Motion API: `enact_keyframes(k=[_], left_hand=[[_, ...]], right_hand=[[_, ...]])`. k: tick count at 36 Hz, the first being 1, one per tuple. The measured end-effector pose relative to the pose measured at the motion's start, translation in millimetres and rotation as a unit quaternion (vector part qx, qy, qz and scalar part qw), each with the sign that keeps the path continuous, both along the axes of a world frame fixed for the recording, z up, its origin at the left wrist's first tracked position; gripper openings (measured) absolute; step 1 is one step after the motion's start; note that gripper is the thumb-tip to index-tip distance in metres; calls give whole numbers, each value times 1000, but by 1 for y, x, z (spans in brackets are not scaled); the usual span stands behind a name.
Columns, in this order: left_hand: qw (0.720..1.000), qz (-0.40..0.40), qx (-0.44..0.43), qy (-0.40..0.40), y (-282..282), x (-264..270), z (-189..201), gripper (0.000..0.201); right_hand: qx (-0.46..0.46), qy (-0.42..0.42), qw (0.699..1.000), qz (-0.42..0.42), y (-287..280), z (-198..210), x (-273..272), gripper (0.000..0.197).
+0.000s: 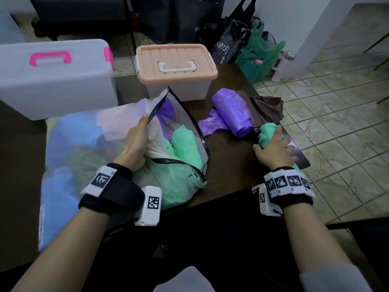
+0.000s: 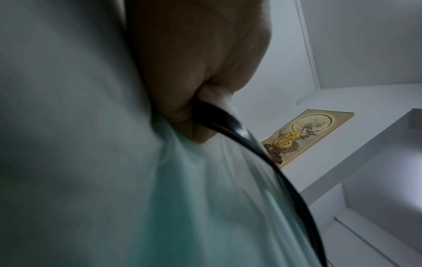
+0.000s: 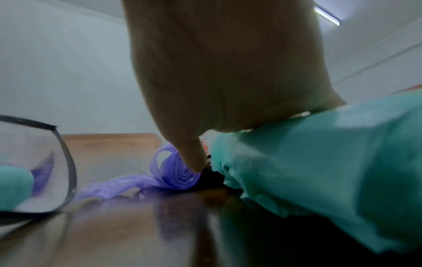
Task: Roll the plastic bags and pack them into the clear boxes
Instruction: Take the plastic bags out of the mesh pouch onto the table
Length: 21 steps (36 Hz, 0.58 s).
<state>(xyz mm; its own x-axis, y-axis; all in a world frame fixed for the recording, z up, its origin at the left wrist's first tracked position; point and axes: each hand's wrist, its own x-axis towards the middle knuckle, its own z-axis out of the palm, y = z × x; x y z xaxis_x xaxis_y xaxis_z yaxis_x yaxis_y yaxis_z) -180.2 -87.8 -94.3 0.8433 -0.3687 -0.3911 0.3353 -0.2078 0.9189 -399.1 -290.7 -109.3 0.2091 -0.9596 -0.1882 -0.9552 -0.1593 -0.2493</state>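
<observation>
Your right hand (image 1: 273,150) grips a green roll (image 1: 267,131) at the desk's right edge.
Left hand (image 1: 134,142) pinches the clear pouch (image 1: 185,123) open; rolls inside, purple roll (image 1: 233,114) unpacked, both boxes lidded.

A dark wooden table (image 1: 231,178) stands on pale tiled floor (image 1: 336,114) beside white walls (image 1: 305,28).

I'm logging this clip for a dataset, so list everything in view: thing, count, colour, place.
Clear pouch: one, black-trimmed, table centre, holding green and purple bags.
Green bag roll: one, table's right edge.
Purple bag roll: one, right of the pouch.
Brown bag: one, behind the purple roll.
Storage box: one, peach lid, closed, back centre.
Large box: one, pink handle, back left.
Table: one, dark wood.
Shopping bags: several, green and black, on the floor.
Left hand: grips the pouch rim.
Right hand: grips the green roll.
</observation>
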Motion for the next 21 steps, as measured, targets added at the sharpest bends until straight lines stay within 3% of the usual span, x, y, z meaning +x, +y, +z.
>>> enact_keyframes(k=[4, 8, 21], left_hand=[[1000, 3, 1, 0, 0, 0, -1, 48], [1000, 9, 4, -2, 1, 1, -2, 49], [1000, -2, -6, 5, 2, 0, -2, 41]], right_hand=[[7, 13, 1000, -1, 6, -3, 7, 71], [-35, -29, 999, -9, 10, -8, 6, 56], [-60, -18, 998, 10, 2, -9, 6, 62]])
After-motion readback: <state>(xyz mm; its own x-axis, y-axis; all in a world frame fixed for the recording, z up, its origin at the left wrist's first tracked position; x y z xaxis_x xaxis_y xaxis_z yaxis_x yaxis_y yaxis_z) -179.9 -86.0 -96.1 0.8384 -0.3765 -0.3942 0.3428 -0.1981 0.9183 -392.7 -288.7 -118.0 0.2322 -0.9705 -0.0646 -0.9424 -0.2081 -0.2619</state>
